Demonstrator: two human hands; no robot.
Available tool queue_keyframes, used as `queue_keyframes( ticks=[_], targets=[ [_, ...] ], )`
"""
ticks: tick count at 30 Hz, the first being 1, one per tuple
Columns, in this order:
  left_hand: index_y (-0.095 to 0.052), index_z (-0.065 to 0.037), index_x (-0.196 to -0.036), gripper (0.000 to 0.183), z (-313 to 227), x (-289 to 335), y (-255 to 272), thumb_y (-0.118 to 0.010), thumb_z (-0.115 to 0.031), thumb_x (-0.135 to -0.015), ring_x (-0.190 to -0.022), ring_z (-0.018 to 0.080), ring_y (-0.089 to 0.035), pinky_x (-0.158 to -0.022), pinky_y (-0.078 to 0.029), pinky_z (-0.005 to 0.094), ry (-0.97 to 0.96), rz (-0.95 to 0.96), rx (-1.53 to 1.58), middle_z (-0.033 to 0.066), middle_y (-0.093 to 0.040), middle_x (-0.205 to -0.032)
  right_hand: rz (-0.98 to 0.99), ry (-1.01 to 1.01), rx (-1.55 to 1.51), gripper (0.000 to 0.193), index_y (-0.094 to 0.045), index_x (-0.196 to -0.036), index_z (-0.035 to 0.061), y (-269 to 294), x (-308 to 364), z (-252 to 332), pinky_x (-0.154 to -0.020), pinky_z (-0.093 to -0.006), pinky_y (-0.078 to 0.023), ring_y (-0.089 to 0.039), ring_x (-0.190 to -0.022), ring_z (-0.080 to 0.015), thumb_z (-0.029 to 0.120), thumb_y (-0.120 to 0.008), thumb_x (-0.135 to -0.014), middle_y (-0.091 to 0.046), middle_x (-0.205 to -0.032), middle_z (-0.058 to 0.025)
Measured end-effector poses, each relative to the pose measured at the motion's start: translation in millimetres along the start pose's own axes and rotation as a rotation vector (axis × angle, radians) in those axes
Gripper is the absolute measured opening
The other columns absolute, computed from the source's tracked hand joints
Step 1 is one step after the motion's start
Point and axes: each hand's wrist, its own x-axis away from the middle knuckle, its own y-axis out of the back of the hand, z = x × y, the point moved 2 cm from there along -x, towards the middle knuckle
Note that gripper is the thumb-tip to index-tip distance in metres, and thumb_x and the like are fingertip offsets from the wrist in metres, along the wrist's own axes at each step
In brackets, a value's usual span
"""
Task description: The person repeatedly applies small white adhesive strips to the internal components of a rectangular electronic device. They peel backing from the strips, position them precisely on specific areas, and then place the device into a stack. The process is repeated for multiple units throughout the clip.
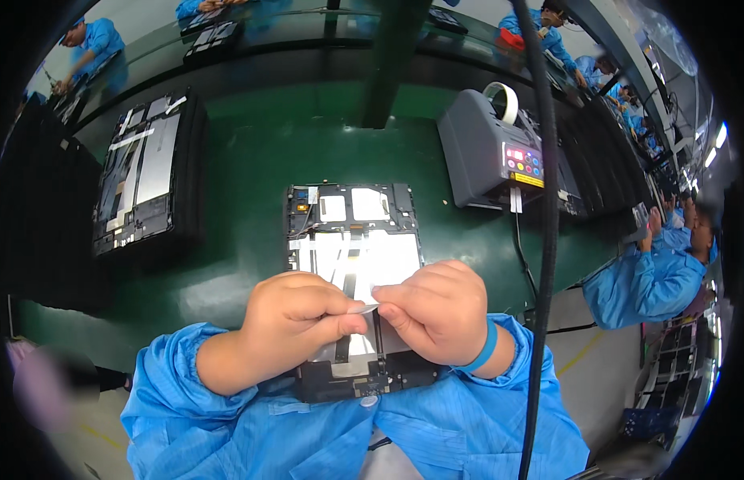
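Note:
An opened tablet (402,248) with silver battery panels and a black frame lies in front of me, its near end close to my body. Over its lower half, my left hand (296,316) pinches a small pale strip (364,309), probably tape, between thumb and forefinger. At the strip's other end, the thumb and forefinger of my right hand (440,308) are pinched together too. A blue band (486,346) circles my right wrist. Both hands hide parts of the battery panels beneath them.
A grey tape dispenser (480,152) with a lit panel and a white roll stands on the green table (252,152) at right. Stacked opened tablets (144,176) are at left, more dark stacks (600,160) at far right. A black cable (548,200) hangs in front. People in blue work around.

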Motion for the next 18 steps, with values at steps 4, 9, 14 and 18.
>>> queue_keyframes(
  ticks=[4, 9, 14, 18],
  targets=[
    [-0.072, -0.008, -0.077, 0.014, 4.3, -0.8, 5.2, -0.077, -0.019, -0.071, -0.064, 0.0202, -0.062, -0.058, -0.048, 0.0308, -0.003, -0.01, -0.031, 0.0043, -0.067, -0.072, -0.033, -0.046, 0.078, 0.043, -0.063, -0.109, 0.0088, -6.3, -7.9, 5.2, -0.06, -0.0306, -0.042, -0.06, -0.067, -0.0202, 0.026, -0.074, -0.071, -0.063, -0.078, -0.0025],
    [-0.072, -0.008, -0.077, 0.014, 11.6, -0.1, 8.1, -0.077, -0.02, -0.072, -0.065, 0.0216, -0.062, -0.06, -0.049, 0.0323, -0.077, -0.001, -0.077, 0.0048, -0.067, -0.072, 0.144, 0.151, -0.099, 0.026, -0.065, -0.091, 0.0066, -10.4, -14.5, -5.2, -0.063, -0.0329, -0.045, -0.063, -0.073, -0.0226, 0.017, -0.075, -0.07, -0.064, -0.083, -0.0048],
    [-0.071, -0.005, -0.077, 0.015, 19.8, -3.1, 19.2, -0.08, -0.012, -0.068, -0.064, 0.0213, -0.064, -0.06, -0.048, 0.0313, -0.065, -0.076, -0.097, 0.0059, -0.068, -0.071, 0.051, -0.036, -0.361, 0.041, -0.055, -0.109, 0.0038, -3.8, -19.3, -21.6, -0.074, -0.0368, -0.05, -0.065, -0.084, -0.0282, 0.011, -0.076, -0.074, -0.065, -0.093, -0.0106],
    [-0.072, -0.006, -0.078, 0.014, 18.3, -3.6, 17.3, -0.078, -0.016, -0.071, -0.065, 0.0224, -0.062, -0.06, -0.048, 0.033, -0.031, -0.068, -0.001, 0.0061, -0.066, -0.071, 0.329, -0.247, -0.614, 0.069, -0.033, -0.13, 0.004, -20.9, -25.3, -7.6, -0.07, -0.0331, -0.052, -0.067, -0.083, -0.0261, 0.006, -0.075, -0.075, -0.066, -0.098, -0.0122]
  ],
)
